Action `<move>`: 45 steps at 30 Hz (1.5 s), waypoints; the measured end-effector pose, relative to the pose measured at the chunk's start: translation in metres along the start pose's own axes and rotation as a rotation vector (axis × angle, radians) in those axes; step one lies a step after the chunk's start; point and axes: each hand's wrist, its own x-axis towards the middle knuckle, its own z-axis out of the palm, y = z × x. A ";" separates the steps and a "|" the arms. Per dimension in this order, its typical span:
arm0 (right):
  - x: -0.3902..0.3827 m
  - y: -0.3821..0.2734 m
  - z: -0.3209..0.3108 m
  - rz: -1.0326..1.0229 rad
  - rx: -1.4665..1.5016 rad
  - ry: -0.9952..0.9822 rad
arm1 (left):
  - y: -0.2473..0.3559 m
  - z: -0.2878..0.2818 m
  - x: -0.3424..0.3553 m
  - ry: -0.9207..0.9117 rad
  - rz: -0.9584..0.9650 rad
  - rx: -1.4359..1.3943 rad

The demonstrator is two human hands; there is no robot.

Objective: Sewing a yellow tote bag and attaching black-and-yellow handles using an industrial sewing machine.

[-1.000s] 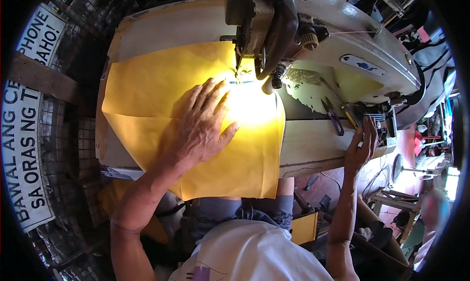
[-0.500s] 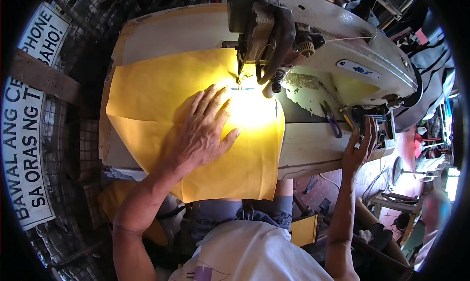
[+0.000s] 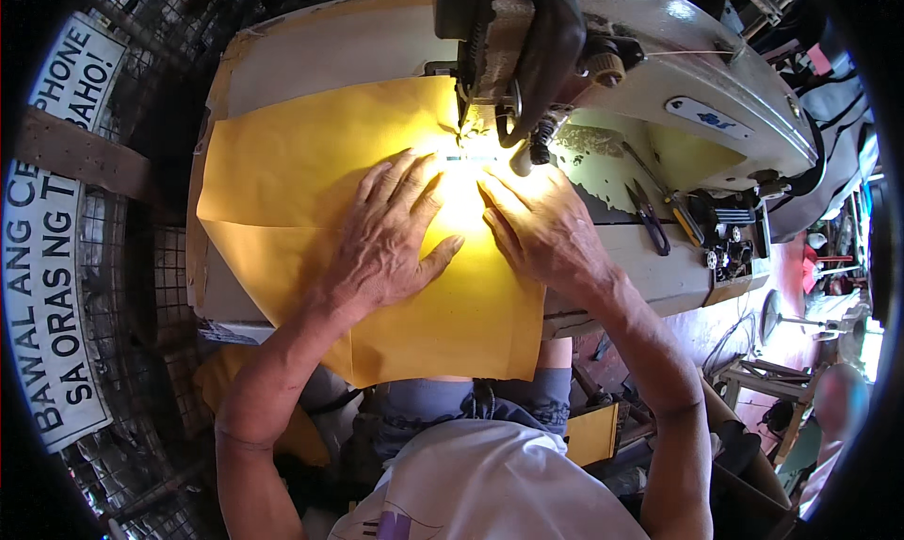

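Note:
A large yellow sheet of material (image 3: 282, 177) lies over the sewing machine bed, its near edge hanging down above my lap. Its upper right part passes under the needle area of the sewing machine (image 3: 678, 79), where a lamp lights it brightly. My left hand (image 3: 391, 229) rests flat on the sheet, left of the needle, fingers stretched out and thumb apart. On the right, my right hand (image 3: 551, 229) lies palm down on the sheet's right side, its fingers extended toward the needle. Glare washes out the material between both hands and some detail at the fingertips.
Right of the machine bed lie dark-handled snips (image 3: 648, 220) and a yellow-handled screwdriver (image 3: 686, 220). A small tray (image 3: 739, 267) there holds bobbins and metal parts. On the left stand a wire mesh partition and a lettered white sign (image 3: 56, 323).
My right hand has moved left from beside the tray onto the yellow sheet near the needle. My left hand stays almost in place on the sheet.

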 end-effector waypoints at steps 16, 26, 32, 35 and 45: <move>0.001 0.028 -0.006 -0.016 -0.059 -0.087 | -0.007 -0.001 0.019 -0.103 -0.056 0.005; -0.127 0.059 -0.078 0.601 -0.548 0.585 | -0.005 0.005 0.021 -0.047 -0.090 -0.017; -0.158 0.077 -0.060 0.757 -0.461 0.530 | -0.007 0.005 0.019 0.024 -0.069 -0.077; -0.159 0.074 -0.061 0.720 -0.437 0.546 | -0.008 0.004 0.018 -0.008 -0.072 -0.084; -0.159 0.073 -0.062 0.643 -0.480 0.505 | -0.010 0.003 0.017 -0.001 -0.047 -0.039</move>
